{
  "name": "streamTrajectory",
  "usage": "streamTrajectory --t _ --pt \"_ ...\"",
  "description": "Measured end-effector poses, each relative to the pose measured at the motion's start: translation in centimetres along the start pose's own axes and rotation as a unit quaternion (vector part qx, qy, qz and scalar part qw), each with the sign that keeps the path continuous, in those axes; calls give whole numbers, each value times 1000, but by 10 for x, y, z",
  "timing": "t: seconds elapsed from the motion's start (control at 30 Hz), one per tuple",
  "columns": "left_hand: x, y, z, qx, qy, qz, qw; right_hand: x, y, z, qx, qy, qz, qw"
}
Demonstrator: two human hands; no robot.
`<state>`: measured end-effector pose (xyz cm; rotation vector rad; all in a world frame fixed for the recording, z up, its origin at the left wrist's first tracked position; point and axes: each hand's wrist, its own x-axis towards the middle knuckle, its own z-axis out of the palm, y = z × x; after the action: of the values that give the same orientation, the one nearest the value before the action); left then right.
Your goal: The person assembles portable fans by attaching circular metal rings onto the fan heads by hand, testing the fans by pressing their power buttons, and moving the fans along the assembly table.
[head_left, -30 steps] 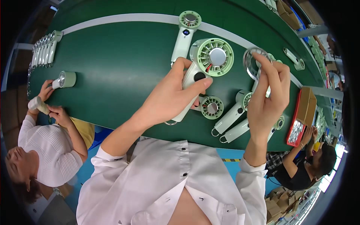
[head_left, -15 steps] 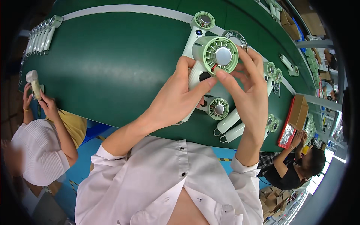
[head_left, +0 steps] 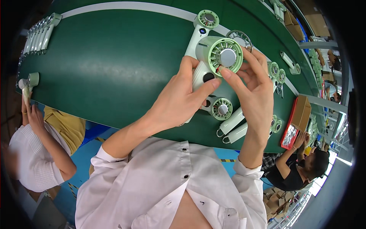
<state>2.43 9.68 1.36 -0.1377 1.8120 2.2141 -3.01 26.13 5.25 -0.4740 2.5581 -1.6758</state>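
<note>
A handheld fan (head_left: 225,57) with a pale green round head and white handle is held up above the green table. Its front is uncovered, baring the vanes and a silver hub. My left hand (head_left: 179,91) is wrapped round the handle, thumb beside the dark oval on it. At the head's lower rim, my right hand (head_left: 249,82) presses its thumb by a short bit of red wire, its fingers round the head's right side. Behind the head lies a loose grey ring-shaped cover (head_left: 241,37). A second fan (head_left: 222,108) lies just below my hands, partly hidden.
Another fan (head_left: 207,19) lies beyond the held one. Several fans stand in a row at the far left (head_left: 47,34). More fans (head_left: 275,70) and a red tray (head_left: 289,133) with a cardboard box are on the right. Co-workers sit at both sides.
Both my hands stay almost in place on the fan, the right thumb shifting slightly at the rim. The co-worker at left has moved the hands and held item lower and leftward.
</note>
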Motion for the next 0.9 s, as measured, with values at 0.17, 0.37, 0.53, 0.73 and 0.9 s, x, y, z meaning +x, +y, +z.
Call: streamTrajectory --t 0.17,0.37,0.53,0.73,0.9 --pt "0 -9 3 41 46 45 997 0 2 -1 19 -6 3 1000" --pt "-1 -5 8 118 54 59 990 2 -3 -2 -19 -18 17 1000" --pt "1 -13 10 121 59 60 989 4 -2 -2 -78 -13 -4 997" --pt "2 -6 -2 -32 10 -5 999 1 -6 -25 -84 31 -40 995" --pt "1 -2 -7 -66 -20 -12 998 4 -6 -52 -181 141 -113 967"
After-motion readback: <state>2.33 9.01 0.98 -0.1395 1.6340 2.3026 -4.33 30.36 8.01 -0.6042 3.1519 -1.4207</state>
